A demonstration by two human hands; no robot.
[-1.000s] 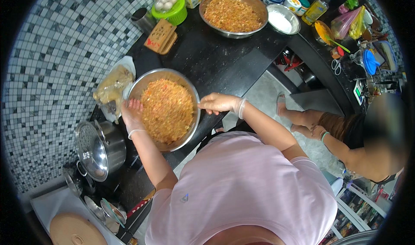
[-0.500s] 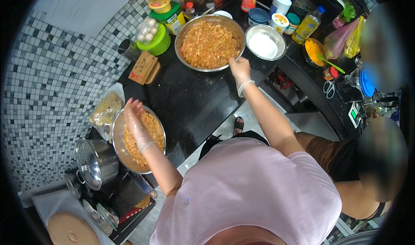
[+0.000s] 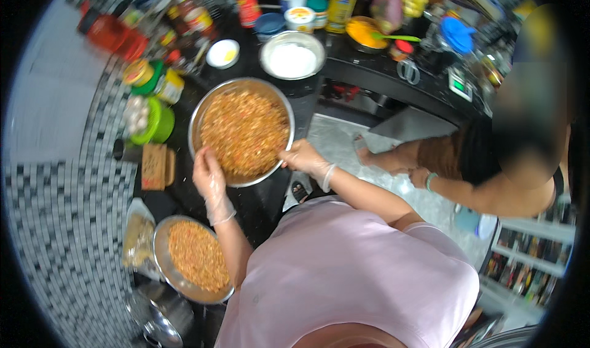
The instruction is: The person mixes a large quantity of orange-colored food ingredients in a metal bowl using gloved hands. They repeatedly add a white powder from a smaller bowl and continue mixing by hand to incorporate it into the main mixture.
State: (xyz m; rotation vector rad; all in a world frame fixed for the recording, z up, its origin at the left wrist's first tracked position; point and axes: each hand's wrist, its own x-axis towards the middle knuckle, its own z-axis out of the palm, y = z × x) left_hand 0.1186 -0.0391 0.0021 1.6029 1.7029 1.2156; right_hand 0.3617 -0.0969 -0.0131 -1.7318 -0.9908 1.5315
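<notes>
Round silver metal bowl (image 3: 239,84) of orange-brown chopped mix on glossy black countertop (image 3: 258,208). Clear-gloved right hand (image 3: 305,157) pinches its near-right rim between thumb and fingers. Clear-gloved left hand (image 3: 210,179) at near-left rim, fingers close together; can't tell if gripping. Small silver metal bowl (image 3: 292,38) of white powder just beyond.

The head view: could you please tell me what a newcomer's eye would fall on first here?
Most likely the large steel bowl heaped with orange-brown mixture, near the centre over the black counter, with the right grip pinching its rim and the left grip at its near-left edge. Next, a second steel bowl of similar mixture at lower left. After that, perhaps the lime-green container by the tiled wall at left.
</notes>
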